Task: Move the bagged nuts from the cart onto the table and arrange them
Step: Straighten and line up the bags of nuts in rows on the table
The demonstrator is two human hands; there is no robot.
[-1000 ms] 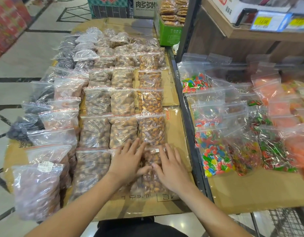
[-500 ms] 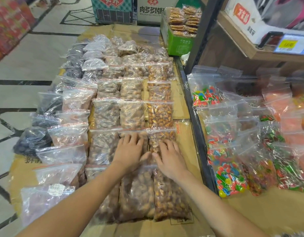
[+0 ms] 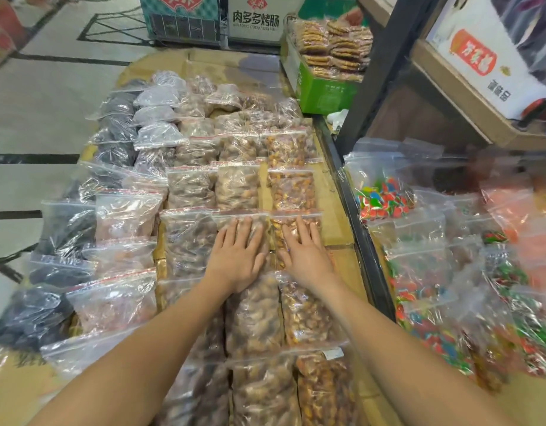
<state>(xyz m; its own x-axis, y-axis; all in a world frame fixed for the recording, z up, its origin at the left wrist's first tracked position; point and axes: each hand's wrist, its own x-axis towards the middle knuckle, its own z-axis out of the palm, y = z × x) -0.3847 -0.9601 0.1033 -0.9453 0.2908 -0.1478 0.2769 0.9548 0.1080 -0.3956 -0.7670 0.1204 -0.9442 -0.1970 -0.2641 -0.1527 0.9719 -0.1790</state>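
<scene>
Several clear zip bags of nuts lie in rows on the cardboard-covered table (image 3: pixel 333 210). My left hand (image 3: pixel 237 256) lies flat, fingers straight, on a bag of pale brown nuts (image 3: pixel 244 222) in the middle row. Beside it my right hand (image 3: pixel 305 253) presses flat on a bag of orange-brown nuts (image 3: pixel 296 222) in the right row. The two thumbs nearly touch. More filled bags (image 3: pixel 256 321) lie under my wrists toward the near edge. No cart is in view.
Bags of dark dried fruit (image 3: pixel 65 222) line the table's left side. A black shelf frame (image 3: pixel 360 238) borders the right edge, with bags of coloured candy (image 3: pixel 385 198) beyond it. A green box of biscuits (image 3: pixel 324 87) stands at the far right.
Both hands have slid forward, away from me, from the nearest bags onto a farther row. The view has shifted forward, so more bags show near me.
</scene>
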